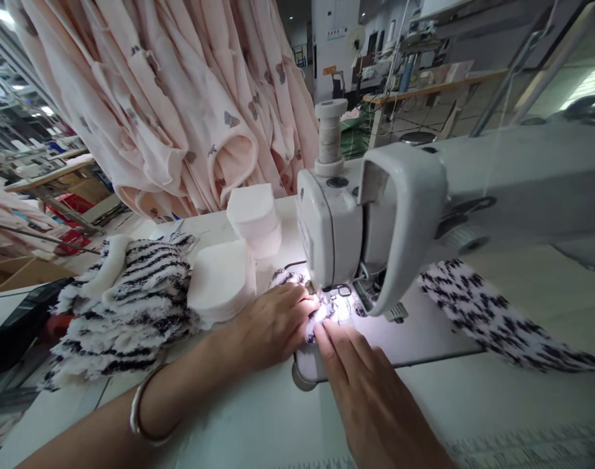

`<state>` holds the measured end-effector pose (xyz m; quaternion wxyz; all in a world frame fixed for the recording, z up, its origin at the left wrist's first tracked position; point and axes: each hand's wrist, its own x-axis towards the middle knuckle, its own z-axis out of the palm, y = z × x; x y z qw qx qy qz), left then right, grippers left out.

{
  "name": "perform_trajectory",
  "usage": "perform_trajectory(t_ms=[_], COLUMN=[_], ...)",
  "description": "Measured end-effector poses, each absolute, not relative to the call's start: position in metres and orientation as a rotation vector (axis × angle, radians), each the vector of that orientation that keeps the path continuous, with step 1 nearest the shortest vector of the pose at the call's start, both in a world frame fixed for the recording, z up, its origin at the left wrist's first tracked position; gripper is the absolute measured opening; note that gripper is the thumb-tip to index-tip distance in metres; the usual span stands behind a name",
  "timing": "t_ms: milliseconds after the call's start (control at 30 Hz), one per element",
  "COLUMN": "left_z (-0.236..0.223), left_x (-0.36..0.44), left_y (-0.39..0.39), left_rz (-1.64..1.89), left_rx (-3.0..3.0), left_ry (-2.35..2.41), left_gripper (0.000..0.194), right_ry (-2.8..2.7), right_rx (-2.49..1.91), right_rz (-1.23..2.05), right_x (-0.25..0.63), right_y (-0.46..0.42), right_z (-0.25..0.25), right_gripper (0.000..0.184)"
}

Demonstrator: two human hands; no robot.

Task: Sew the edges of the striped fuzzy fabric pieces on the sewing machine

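Note:
A small piece of black-and-white fluffy fabric (313, 331) lies under the lit needle area of a sewing machine (329, 228). My left hand (272, 319) is closed on its left side, fingers bent and close to the presser foot. From the front, my right hand (365, 384) holds the near edge with its fingertips; its thumb is hidden. Part of the fabric shows behind my left fingers. Left of my left hand stand two stacks of white rounded pads (221, 277), and beyond them a pile of striped fluffy pieces (131, 306).
A spotted fluffy strip (497, 319) lies on the table right of the machine head. Pink printed garments (180, 111) hang behind the table. A ruler scale (536, 446) runs along the front edge. A thread spool (330, 137) stands above the machine head.

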<state>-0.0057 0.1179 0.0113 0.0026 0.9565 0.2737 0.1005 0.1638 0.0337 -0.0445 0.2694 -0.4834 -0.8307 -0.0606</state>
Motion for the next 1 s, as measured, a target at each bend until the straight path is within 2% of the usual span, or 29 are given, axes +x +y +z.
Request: perform_trajectory(t_ms=[167,467,667,867,1000], left_z=[0.011,0.001,0.005,0.022,0.018], left_x=[-0.015,-0.006,-0.003,-0.014,-0.016], left_y=[0.117,0.105,0.107,0.118,0.109], left_rz=[0.277,0.438,0.501,0.195,0.218], left_rx=[2.88,2.88,2.927,2.784,2.823], left_ry=[0.87,1.062,1.046,0.774,0.878], left_gripper=[0.021,0.006,0.002,0.029,0.027], right_ry=[-2.15,-2.403,-2.391,-2.187,-2.195], right_rx=[-1.294,-1.104,-1.133,-1.278,-1.258], right_rz=[-0.153,-0.081,-0.006,-0.165,-0.224], right_x=[0.165,0.207,0.198,0.167,0.179], right_y=[0.032,0.054,0.053,0.036,0.04], right_z=[-0.05,-0.071,-0.054,-0.047,-0.059], right_gripper=[0.052,0.052,0.051,0.053,0.053])
